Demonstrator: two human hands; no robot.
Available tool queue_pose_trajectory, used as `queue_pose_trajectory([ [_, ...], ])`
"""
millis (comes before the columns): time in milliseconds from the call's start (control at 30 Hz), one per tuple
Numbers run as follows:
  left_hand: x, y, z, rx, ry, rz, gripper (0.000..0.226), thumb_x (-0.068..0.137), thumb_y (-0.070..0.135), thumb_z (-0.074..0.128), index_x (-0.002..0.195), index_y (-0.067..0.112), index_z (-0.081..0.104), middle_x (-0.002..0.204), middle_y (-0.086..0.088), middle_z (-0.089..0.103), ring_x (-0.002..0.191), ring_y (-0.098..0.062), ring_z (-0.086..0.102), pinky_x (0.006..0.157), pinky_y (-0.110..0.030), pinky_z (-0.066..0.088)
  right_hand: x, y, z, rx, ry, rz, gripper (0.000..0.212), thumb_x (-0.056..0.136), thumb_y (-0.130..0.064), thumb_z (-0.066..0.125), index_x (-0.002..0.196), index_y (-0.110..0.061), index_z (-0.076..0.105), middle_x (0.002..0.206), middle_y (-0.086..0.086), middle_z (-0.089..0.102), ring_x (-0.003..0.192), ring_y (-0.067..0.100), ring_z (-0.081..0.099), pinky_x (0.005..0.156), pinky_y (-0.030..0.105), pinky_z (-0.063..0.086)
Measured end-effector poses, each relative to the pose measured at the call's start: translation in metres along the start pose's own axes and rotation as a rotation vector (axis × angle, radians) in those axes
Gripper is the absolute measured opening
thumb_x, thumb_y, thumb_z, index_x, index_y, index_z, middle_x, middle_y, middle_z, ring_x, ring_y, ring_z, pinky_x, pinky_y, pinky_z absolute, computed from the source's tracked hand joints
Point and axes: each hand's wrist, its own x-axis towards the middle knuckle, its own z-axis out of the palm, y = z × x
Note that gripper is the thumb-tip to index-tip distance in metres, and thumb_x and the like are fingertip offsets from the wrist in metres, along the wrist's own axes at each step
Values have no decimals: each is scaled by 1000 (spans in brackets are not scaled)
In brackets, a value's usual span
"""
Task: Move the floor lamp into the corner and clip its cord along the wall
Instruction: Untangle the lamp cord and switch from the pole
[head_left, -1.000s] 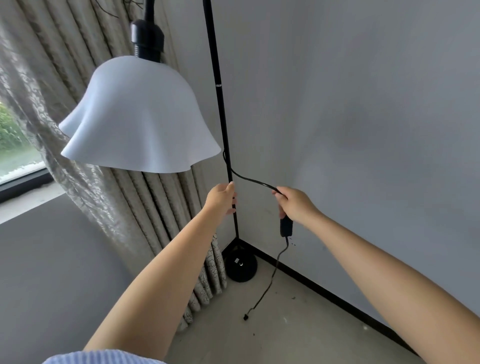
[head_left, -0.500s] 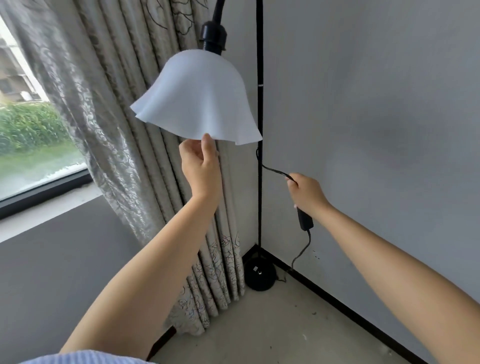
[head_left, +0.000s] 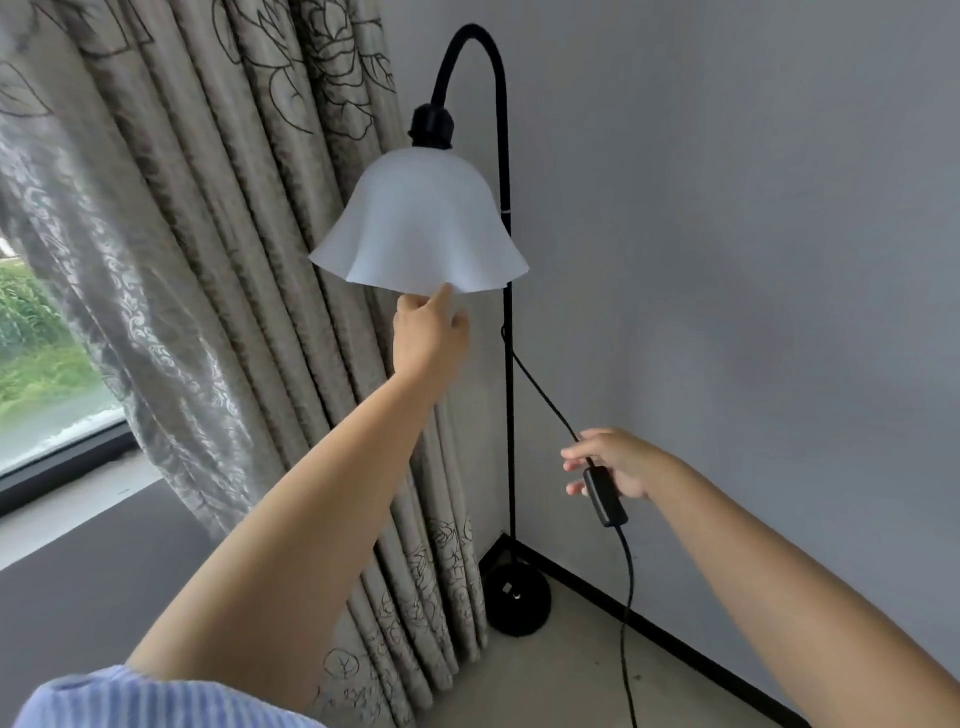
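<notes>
The black floor lamp stands in the corner, its thin pole (head_left: 508, 415) rising from a round base (head_left: 518, 603) on the floor. A white wavy shade (head_left: 418, 223) hangs from the curved top. My left hand (head_left: 428, 332) is raised under the shade, fingertips touching its lower rim. The black cord (head_left: 545, 395) leaves the pole and slopes down to my right hand (head_left: 615, 462), whose fingers are loosely curled around the cord just above the inline switch (head_left: 605, 496). Below the switch the cord hangs to the floor.
A patterned grey curtain (head_left: 218, 260) hangs directly left of the lamp and reaches the floor. Plain grey walls meet in the corner, with a black baseboard (head_left: 675, 644) along the right wall. A window (head_left: 47, 374) is at far left.
My left hand went from the pole up to the shade's rim. My right hand has moved lower along the cord and loosened its fingers. The view has pulled back, showing the whole lamp.
</notes>
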Motion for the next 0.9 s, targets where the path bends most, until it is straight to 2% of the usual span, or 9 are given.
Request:
queue_pose_trajectory([
  [100,4,-1,6,26,-109,-50,47,93,15,44,138,18,32,135,-17,31,122,-36,36,99,-40,44,-5,23,-11,-34,-87,121,13,87,-20,53,91,-10,47,80,8,54,53,20,61,49,25,47],
  [167,6,1,10,58,-134,-55,52,93,16,45,142,18,26,144,-16,24,132,-33,24,106,-40,35,-8,39,-19,-41,-115,125,9,88,-18,51,86,-12,45,76,8,57,47,17,60,43,19,47],
  [233,4,0,16,100,-160,-34,54,93,16,45,143,16,23,148,-15,20,135,-33,18,107,-40,32,-12,54,-25,-31,-129,101,7,89,-13,49,87,-12,42,74,7,59,43,14,59,40,17,45],
  [433,-40,-19,77,234,-399,37,47,92,9,43,137,9,32,140,-18,40,117,-34,48,89,-35,46,-25,86,-33,-108,-114,11,12,92,-3,41,82,-9,46,78,8,59,44,11,60,49,24,52],
  [533,-69,-32,116,336,-577,138,57,89,-3,42,140,18,29,142,-14,38,123,-31,44,93,-38,47,-28,93,-34,-145,-15,-58,23,94,-13,44,73,-12,53,69,8,58,33,5,53,39,16,49],
  [600,-82,-38,135,389,-630,270,66,86,-4,48,142,22,24,148,-9,29,133,-29,30,100,-41,43,-30,95,-34,-129,64,-88,22,93,-18,48,73,-11,55,60,8,54,28,4,47,36,13,44],
  [733,-95,-38,168,516,-692,585,72,83,12,59,142,25,20,155,-2,17,143,-23,7,116,-44,15,-37,97,-47,-191,104,-125,16,90,-14,51,81,-5,60,60,6,53,38,7,48,41,13,44],
  [833,-91,-32,192,579,-688,671,49,92,28,50,137,20,33,145,-4,37,139,-23,24,117,-45,8,-40,100,-73,-251,47,-108,15,89,-4,50,103,-7,55,67,4,58,40,2,55,47,12,50],
  [900,-81,-28,208,643,-677,738,33,96,30,41,126,17,47,129,-6,53,124,-27,43,112,-42,23,-34,102,-96,-352,50,-64,19,88,-2,50,104,-13,51,67,4,60,38,-1,57,49,13,52],
])
